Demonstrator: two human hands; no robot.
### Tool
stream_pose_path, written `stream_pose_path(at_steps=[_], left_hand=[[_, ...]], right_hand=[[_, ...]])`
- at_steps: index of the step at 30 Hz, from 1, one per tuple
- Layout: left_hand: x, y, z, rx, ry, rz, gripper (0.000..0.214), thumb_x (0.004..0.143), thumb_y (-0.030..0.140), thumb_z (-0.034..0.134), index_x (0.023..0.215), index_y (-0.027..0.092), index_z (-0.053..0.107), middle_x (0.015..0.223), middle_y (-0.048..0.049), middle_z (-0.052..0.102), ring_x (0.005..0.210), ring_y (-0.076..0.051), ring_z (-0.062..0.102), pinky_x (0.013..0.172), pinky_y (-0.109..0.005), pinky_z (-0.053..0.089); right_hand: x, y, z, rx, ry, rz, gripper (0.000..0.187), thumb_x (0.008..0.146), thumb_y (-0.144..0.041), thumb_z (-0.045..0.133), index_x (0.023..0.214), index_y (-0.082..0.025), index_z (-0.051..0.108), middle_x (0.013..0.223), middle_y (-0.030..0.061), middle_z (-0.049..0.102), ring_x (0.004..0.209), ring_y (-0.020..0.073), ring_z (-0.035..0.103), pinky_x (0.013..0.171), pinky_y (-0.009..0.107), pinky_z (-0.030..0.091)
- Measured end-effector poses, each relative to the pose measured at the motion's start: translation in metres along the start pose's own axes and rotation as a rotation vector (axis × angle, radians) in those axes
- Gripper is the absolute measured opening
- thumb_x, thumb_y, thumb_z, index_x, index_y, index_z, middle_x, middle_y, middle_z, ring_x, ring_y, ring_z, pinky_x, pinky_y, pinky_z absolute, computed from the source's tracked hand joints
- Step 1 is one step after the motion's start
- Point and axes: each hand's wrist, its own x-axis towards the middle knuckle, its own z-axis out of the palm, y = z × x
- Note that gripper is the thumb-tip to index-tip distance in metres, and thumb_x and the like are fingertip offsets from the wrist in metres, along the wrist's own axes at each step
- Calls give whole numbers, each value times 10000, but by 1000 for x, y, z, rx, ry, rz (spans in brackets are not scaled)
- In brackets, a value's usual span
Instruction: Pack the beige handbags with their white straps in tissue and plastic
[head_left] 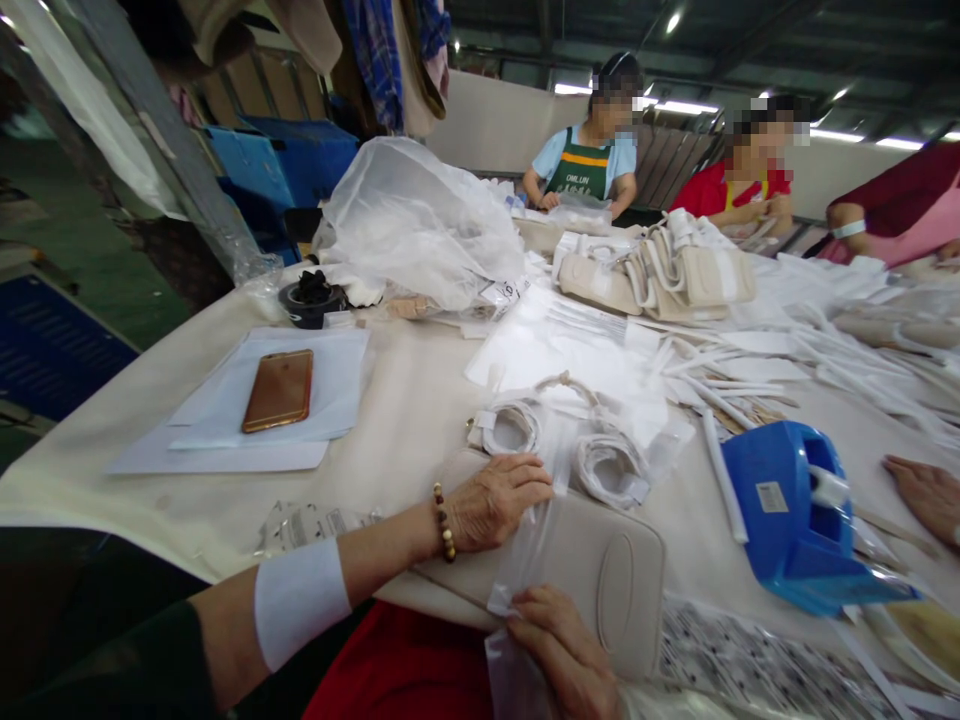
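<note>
My left hand, with a bead bracelet and a white wrist band on that arm, lies curled on a clear plastic bag that covers part of a flat beige padded piece. Its fingers press the bag against the piece. My right hand is at the near edge, pinching the open end of the same bag. Two coiled white straps lie just beyond my left hand.
A blue tape dispenser stands to the right, with another person's hand past it. A gold phone lies on white sheets at left. A heap of plastic bags, beige pieces and white strips cover the far table, where other people work.
</note>
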Motion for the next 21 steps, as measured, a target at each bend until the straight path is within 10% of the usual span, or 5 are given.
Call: stream_pose_path(at_steps=[21], left_hand=[[-4,-1,-1,36,-137,166,438,779,416,586,1078,102,525,1181,-131,558,1166,-252,434,1004,-391,326]], right_hand=[[-4,-4,1,-113,-28,-145,228,871,-137,399,886,-155,626,809,61,697,846,151,645,785,269,532]])
